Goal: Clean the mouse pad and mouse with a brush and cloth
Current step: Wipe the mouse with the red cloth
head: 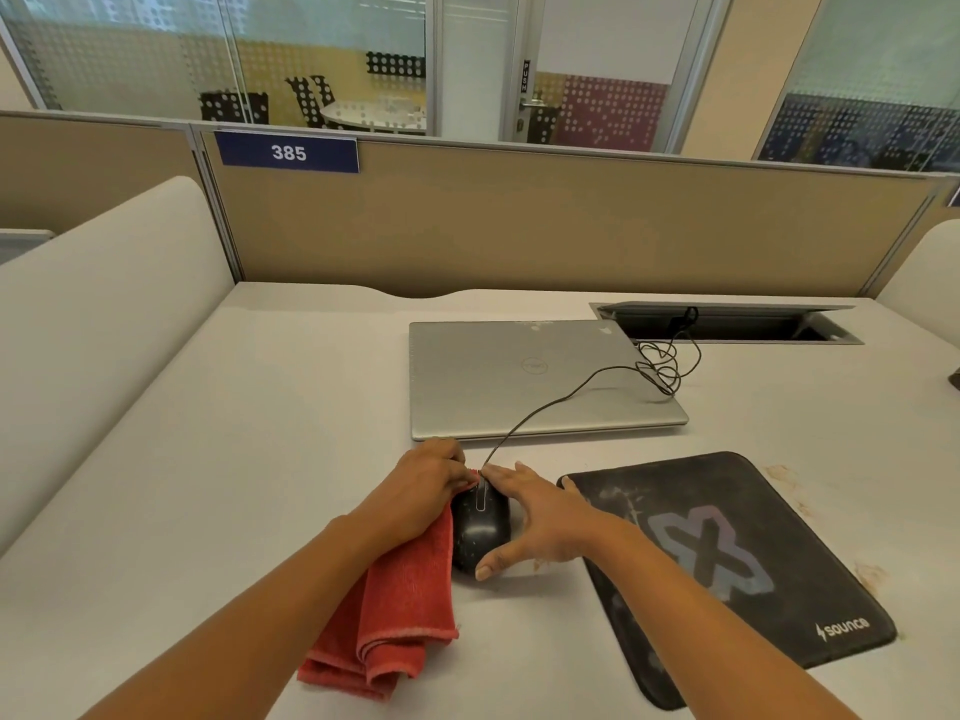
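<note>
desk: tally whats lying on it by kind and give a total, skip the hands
laptop: 1
mouse: 1
mouse pad: 1
red cloth: 1
Total: 4

Left hand curled; right hand, wide pinch.

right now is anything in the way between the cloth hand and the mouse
Nothing visible. The left hand holds the red cloth right against the left side of the mouse, and the right hand holds it from the right.
</note>
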`<state>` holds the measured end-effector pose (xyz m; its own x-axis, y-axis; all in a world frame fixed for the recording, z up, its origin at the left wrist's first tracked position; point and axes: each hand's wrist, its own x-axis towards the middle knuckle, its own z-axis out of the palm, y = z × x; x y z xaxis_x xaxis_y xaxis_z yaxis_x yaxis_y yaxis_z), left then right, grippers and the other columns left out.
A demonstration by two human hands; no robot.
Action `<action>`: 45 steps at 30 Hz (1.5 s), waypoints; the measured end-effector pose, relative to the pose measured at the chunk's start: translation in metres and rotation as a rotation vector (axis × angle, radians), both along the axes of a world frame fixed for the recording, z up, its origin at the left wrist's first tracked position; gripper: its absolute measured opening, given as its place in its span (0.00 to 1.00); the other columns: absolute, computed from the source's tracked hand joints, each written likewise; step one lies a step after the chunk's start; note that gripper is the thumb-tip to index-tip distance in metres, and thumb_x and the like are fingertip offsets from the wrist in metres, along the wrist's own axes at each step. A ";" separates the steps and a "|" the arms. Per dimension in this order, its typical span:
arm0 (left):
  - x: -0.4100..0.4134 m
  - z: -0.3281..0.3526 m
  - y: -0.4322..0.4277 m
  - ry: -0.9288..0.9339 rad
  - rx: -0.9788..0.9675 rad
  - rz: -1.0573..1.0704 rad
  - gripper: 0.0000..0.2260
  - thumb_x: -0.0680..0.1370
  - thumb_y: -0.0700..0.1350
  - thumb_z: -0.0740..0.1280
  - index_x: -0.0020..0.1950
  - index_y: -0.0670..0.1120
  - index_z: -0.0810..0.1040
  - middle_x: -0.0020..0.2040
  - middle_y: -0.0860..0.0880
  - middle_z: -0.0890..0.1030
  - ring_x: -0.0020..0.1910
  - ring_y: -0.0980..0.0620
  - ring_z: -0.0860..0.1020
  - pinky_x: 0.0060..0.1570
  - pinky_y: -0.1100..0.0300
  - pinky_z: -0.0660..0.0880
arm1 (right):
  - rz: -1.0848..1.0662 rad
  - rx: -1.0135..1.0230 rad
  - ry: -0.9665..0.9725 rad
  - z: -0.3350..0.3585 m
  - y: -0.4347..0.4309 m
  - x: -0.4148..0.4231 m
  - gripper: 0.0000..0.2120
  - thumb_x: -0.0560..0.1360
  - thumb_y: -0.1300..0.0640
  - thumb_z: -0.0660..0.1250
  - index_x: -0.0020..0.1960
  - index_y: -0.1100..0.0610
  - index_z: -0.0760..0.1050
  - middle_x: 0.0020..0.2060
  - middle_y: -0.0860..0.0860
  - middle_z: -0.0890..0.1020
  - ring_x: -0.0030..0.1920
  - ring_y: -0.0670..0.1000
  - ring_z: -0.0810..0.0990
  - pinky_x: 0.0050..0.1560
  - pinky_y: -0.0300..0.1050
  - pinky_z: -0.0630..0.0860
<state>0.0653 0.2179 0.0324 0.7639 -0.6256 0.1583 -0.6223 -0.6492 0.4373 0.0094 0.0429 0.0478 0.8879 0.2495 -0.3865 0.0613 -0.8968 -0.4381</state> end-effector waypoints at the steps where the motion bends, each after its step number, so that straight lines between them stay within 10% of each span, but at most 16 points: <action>1: -0.005 -0.002 0.003 -0.002 -0.040 0.001 0.12 0.79 0.45 0.60 0.57 0.45 0.81 0.51 0.47 0.77 0.52 0.51 0.72 0.54 0.60 0.68 | 0.000 0.000 0.001 0.000 0.000 0.000 0.53 0.63 0.36 0.72 0.76 0.46 0.44 0.77 0.42 0.48 0.76 0.46 0.40 0.73 0.64 0.36; 17: -0.002 -0.003 -0.003 -0.147 0.017 -0.004 0.23 0.76 0.54 0.53 0.50 0.42 0.83 0.46 0.44 0.79 0.47 0.44 0.76 0.46 0.52 0.73 | -0.014 0.040 0.018 0.001 0.001 -0.002 0.53 0.64 0.38 0.73 0.77 0.47 0.43 0.76 0.41 0.48 0.76 0.45 0.40 0.73 0.63 0.37; 27: 0.002 -0.012 -0.008 -0.008 0.158 0.126 0.15 0.82 0.48 0.50 0.62 0.54 0.73 0.59 0.55 0.77 0.63 0.55 0.70 0.58 0.55 0.57 | -0.017 0.045 0.005 -0.001 0.000 -0.002 0.54 0.63 0.37 0.73 0.76 0.46 0.43 0.76 0.41 0.48 0.76 0.46 0.40 0.73 0.64 0.36; 45: -0.063 -0.015 0.031 -0.021 0.240 0.049 0.37 0.69 0.59 0.31 0.76 0.51 0.49 0.76 0.54 0.55 0.75 0.61 0.48 0.68 0.59 0.29 | -0.008 0.010 -0.004 -0.001 0.001 -0.003 0.53 0.63 0.36 0.72 0.77 0.47 0.45 0.76 0.42 0.48 0.76 0.46 0.40 0.73 0.63 0.37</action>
<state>0.0018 0.2491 0.0173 0.7924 -0.6094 0.0251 -0.5947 -0.7628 0.2540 0.0066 0.0442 0.0471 0.8916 0.2457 -0.3804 0.0556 -0.8930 -0.4466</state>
